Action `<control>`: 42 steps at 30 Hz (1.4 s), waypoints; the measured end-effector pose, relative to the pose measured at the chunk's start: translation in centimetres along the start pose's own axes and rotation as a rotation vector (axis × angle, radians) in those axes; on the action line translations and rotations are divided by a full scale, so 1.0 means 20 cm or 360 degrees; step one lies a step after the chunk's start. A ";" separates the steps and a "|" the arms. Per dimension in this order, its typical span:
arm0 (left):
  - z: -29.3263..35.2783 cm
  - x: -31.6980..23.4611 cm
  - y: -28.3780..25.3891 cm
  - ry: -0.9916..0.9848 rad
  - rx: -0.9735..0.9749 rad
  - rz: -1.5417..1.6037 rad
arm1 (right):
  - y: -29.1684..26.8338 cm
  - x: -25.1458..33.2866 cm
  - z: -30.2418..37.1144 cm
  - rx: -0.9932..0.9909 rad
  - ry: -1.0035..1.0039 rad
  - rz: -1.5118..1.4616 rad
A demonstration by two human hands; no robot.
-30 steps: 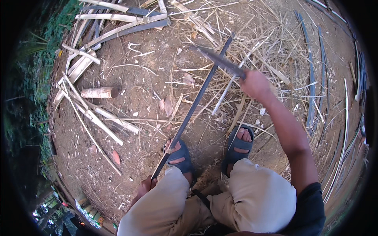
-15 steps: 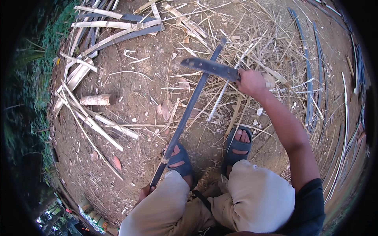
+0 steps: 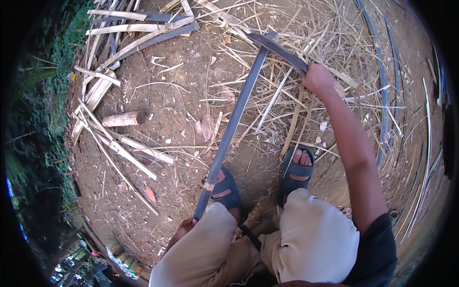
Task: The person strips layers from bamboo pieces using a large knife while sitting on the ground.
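Note:
My right hand (image 3: 317,78) is closed round the handle of a dark machete (image 3: 282,51), with most of the handle hidden in the fist. Its blade points to the left and lies across the far end of a long, dark bamboo strip (image 3: 235,122). From there the strip slants down toward me, crossing above my left sandal (image 3: 224,191). Beside my left knee, my left hand (image 3: 182,231) grips the strip's near end; part of that hand is hidden behind the knee.
Thin bamboo shavings (image 3: 330,52) cover the ground at the far right. A short cut log (image 3: 124,119) lies to the left, near split bamboo pieces (image 3: 138,160). More split strips (image 3: 143,40) are heaped at the far left, and long dark strips (image 3: 384,91) lie along the right.
My right hand and the machete have moved farther away and to the right, from the strip's upper part to its far end. My left hand still holds the near end.

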State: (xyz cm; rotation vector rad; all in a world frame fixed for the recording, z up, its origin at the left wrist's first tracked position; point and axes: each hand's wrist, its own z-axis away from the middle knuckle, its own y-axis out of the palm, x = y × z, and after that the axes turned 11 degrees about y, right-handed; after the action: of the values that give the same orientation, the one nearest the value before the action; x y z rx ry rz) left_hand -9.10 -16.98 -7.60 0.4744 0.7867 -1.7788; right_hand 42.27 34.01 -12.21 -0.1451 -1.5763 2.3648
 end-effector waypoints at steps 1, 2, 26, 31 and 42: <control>0.00 0.00 0.00 -0.0009 -0.0007 0.0012 | -0.01 0.06 0.02 0.0040 -0.0008 -0.0034; -0.01 0.00 -0.02 -0.0019 -0.0011 0.0023 | -0.02 0.08 0.07 0.0004 -0.0149 0.0075; -0.09 0.08 -0.02 -0.0095 0.0062 0.0321 | -0.10 -0.01 0.00 0.0059 0.0118 -0.0063; -0.03 0.12 -0.02 -0.0123 0.0042 0.0365 | -0.10 -0.02 0.03 -0.0024 -0.0123 0.0087; -0.01 0.09 -0.01 -0.0143 0.0042 0.0375 | -0.05 -0.06 0.00 0.0064 0.0034 -0.0021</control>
State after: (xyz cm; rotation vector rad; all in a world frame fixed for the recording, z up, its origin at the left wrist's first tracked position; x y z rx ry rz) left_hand -9.88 -18.04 -9.00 0.4806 0.6184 -1.5814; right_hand 43.52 33.97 -11.30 -0.1504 -1.5144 2.3750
